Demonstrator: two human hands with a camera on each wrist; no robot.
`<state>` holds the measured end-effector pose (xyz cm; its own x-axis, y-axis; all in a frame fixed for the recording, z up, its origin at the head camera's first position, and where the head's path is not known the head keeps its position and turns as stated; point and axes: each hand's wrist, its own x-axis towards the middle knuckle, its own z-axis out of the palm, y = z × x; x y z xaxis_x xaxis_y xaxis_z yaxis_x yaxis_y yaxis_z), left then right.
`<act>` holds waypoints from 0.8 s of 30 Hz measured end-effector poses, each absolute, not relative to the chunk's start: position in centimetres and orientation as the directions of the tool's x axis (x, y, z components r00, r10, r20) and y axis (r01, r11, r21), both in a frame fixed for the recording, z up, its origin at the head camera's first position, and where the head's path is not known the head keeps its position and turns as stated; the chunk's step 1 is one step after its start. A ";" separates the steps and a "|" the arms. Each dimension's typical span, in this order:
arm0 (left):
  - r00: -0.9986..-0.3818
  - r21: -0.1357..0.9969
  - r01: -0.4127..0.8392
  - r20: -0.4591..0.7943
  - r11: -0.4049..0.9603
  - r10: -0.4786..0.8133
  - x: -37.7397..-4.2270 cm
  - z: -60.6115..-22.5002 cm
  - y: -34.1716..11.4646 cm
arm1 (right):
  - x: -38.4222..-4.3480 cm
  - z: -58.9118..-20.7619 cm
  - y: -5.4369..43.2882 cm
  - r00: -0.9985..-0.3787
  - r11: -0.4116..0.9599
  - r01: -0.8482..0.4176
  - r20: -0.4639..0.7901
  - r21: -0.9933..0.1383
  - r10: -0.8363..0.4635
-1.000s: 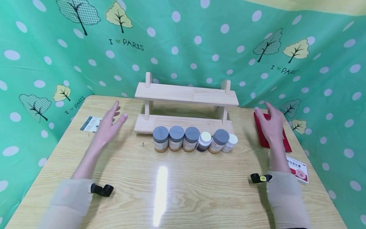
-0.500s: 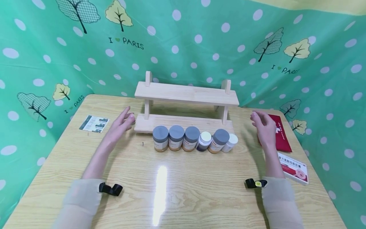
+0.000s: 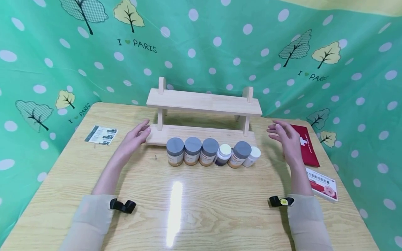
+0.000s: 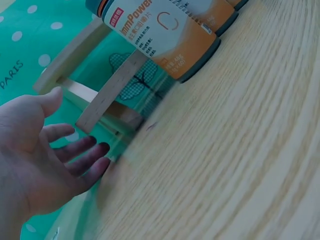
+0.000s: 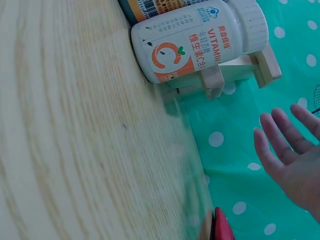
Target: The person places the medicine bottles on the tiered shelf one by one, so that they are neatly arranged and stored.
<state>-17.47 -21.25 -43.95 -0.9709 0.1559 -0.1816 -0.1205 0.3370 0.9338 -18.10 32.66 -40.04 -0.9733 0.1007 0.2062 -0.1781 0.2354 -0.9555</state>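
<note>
My left hand (image 3: 129,142) hovers by the left end of a two-tier wooden shelf (image 3: 204,101), fingers extended and holding nothing. Off the shelf's right side, my right hand (image 3: 288,141) is raised with fingers spread and nothing in it, partly covering a red first aid kit pouch (image 3: 308,146). Between the hands a row of pill bottles stands before the lower shelf. Most have grey lids, like the leftmost bottle (image 3: 175,151); a dark-bodied bottle with a white lid (image 3: 223,154) stands among them. At the right end is a white vitamin bottle (image 5: 187,40).
A white-and-red medicine box (image 3: 322,184) lies at the table's right, below the pouch. A printed card or blister sheet (image 3: 101,135) lies at the far left. A green dotted curtain (image 3: 204,42) surrounds the wooden table (image 3: 220,209).
My left hand has moved right, towards the shelf's left end, uncovering the printed card. My right hand has shifted slightly left and down, showing more of the red pouch and medicine box.
</note>
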 end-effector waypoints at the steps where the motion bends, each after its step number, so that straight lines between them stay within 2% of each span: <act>1: -0.969 0.928 -0.118 -0.185 0.354 0.162 -17.5 -44.1 -21.3 | -18.1 -40.1 32.7 -0.975 0.226 -0.182 0.205 -0.957 0.082; 8: -0.957 0.910 -0.100 -0.198 0.401 0.210 -17.9 -44.6 -21.7 | -18.2 -40.4 33.0 -0.977 0.216 -0.212 0.203 -0.953 -0.061; 17: -0.942 0.918 -0.097 -0.209 0.385 0.262 -17.7 -44.8 -22.1 | -18.0 -40.4 33.1 -0.969 0.358 -0.176 0.099 -0.917 -0.224; 24: -0.941 0.919 -0.112 -0.221 0.377 0.258 -17.7 -45.1 -22.2 | -17.7 -40.1 33.2 -0.943 0.400 -0.165 0.026 -0.901 -0.330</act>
<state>-17.66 -22.17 -45.11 -0.9406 0.2578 -0.2208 -0.1124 0.3770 0.9194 -17.71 33.23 -40.11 -0.9435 -0.3304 0.0264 -0.1654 0.4005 -0.9013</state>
